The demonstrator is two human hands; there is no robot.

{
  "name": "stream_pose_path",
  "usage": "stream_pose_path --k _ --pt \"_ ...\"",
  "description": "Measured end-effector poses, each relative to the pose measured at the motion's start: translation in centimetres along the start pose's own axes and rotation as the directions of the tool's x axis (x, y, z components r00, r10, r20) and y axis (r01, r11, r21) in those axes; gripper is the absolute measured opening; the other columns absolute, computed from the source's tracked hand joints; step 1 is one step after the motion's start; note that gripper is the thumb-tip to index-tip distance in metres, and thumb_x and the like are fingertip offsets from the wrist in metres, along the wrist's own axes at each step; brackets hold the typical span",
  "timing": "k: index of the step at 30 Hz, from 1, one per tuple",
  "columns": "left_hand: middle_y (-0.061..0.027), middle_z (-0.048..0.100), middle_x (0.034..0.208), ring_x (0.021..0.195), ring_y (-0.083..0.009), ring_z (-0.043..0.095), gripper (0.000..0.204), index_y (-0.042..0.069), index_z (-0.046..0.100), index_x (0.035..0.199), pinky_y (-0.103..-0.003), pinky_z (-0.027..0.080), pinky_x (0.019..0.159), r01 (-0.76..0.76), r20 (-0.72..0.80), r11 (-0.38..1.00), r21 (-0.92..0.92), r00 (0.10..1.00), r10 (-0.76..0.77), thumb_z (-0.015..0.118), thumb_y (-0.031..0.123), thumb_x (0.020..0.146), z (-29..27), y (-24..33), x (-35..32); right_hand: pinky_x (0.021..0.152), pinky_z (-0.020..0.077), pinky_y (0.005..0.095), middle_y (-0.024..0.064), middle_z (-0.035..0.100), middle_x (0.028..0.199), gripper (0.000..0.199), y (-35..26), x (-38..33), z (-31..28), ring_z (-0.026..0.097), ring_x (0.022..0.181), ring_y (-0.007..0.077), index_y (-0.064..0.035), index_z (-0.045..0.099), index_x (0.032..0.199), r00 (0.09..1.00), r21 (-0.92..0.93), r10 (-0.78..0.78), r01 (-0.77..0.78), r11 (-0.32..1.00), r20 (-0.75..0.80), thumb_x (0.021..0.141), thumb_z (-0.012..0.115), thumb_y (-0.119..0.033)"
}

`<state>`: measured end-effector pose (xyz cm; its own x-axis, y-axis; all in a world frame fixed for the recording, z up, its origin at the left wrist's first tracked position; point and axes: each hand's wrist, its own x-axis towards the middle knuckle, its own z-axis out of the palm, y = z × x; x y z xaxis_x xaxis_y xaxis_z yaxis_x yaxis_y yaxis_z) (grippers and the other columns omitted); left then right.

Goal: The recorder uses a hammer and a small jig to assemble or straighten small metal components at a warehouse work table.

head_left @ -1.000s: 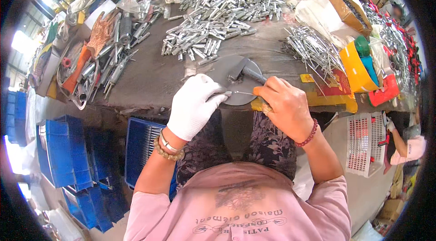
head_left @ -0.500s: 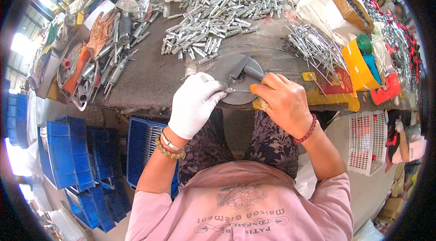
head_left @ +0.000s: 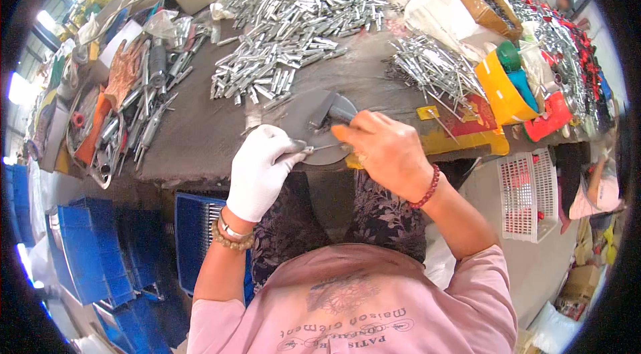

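Observation:
My left hand (head_left: 262,172), in a white knit glove, pinches a small silver metal fitting between thumb and fingers at the table's front edge. A thin metal rod (head_left: 327,147) extends from it toward my right hand (head_left: 390,154). That hand is bare, with an orange covering on a fingertip, and its fingers are curled at the rod's other end; their exact grip is partly hidden. Both hands are over the near part of a round grey dish (head_left: 304,114). On the dish lies a dark grey piece (head_left: 340,111), with small dark bits beside it.
Silver metal parts (head_left: 287,34) are heaped ahead, thin rods (head_left: 434,67) to the right. A yellow container (head_left: 501,90) stands farther right, near a white crate (head_left: 527,197). Tools and gloves (head_left: 123,74) crowd the left; blue bins (head_left: 93,247) stand below. Other people are at the right.
The whole view has shifted, so the table appears farther left. My right hand has turned slightly, its fingers reaching farther over the dish. My left hand keeps its pinch.

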<state>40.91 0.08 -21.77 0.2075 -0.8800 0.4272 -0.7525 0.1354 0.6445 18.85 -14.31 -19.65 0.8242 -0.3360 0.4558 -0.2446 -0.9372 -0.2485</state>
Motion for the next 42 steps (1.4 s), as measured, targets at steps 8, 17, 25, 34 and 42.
stream_pose_path --k 8,17,25,34,42 --pt "-0.0083 0.065 0.093 0.094 -0.0264 0.065 0.019 0.004 0.080 0.100 -0.036 0.052 0.084 0.040 0.019 0.999 -0.021 0.999 -0.040 0.085 0.001 0.082 -0.1 0.3 0.1 0.086 0.0591 0.0456 0.0091 0.070 0.106 0.021 9.8 -0.7 -3.4 0.073 0.100 0.0329 -0.0142 0.079 0.106 0.898 -0.279 0.422 -0.440 0.854 -0.125 0.087 0.075 -0.006" --pt "-0.0086 0.065 0.094 0.094 -0.0268 0.065 0.018 0.004 0.080 0.099 -0.036 0.052 0.085 0.038 0.008 0.999 -0.016 0.999 -0.038 0.086 0.003 0.082 0.0 0.5 -0.2 0.092 0.0577 0.0475 0.0121 0.070 0.109 0.025 11.7 -0.8 -3.4 0.072 0.107 0.0363 -0.0150 0.080 0.111 0.891 -0.201 0.453 -0.448 0.871 -0.024 0.090 0.070 -0.004" --pt "-0.0096 0.068 0.093 0.093 -0.0303 0.067 0.016 0.006 0.079 0.099 -0.040 0.054 0.083 0.030 0.000 1.000 -0.008 1.000 -0.030 0.084 0.008 0.083 0.0 0.1 0.2 0.089 0.0577 0.0485 0.0103 0.069 0.105 0.022 10.8 -0.4 -3.4 0.071 0.103 0.0355 -0.0157 0.080 0.107 0.906 -0.229 0.423 -0.417 0.879 -0.029 0.090 0.070 -0.006" --pt "-0.0084 0.066 0.094 0.094 -0.0280 0.066 0.018 0.007 0.080 0.099 -0.038 0.054 0.085 -0.028 -0.033 0.998 0.053 0.999 0.030 0.087 0.008 0.082 -0.2 -0.3 -0.1 0.089 0.0570 0.0485 0.0110 0.067 0.106 0.023 11.7 0.4 -2.3 0.069 0.108 0.0355 -0.0125 0.078 0.104 0.944 -0.276 0.330 -0.312 0.909 0.020 0.091 0.064 -0.001" --pt "-0.0091 0.069 0.097 0.098 -0.0324 0.067 0.016 0.011 0.079 0.098 -0.042 0.056 0.088 -0.077 -0.030 0.991 0.109 0.996 0.081 0.085 0.011 0.083 0.0 0.3 -0.5 0.086 0.0550 0.0490 0.0132 0.065 0.104 0.015 6.0 1.1 -1.9 0.067 0.105 0.0388 -0.0073 0.067 0.103 0.950 -0.115 0.306 -0.311 0.943 -0.057 0.091 0.063 0.000"
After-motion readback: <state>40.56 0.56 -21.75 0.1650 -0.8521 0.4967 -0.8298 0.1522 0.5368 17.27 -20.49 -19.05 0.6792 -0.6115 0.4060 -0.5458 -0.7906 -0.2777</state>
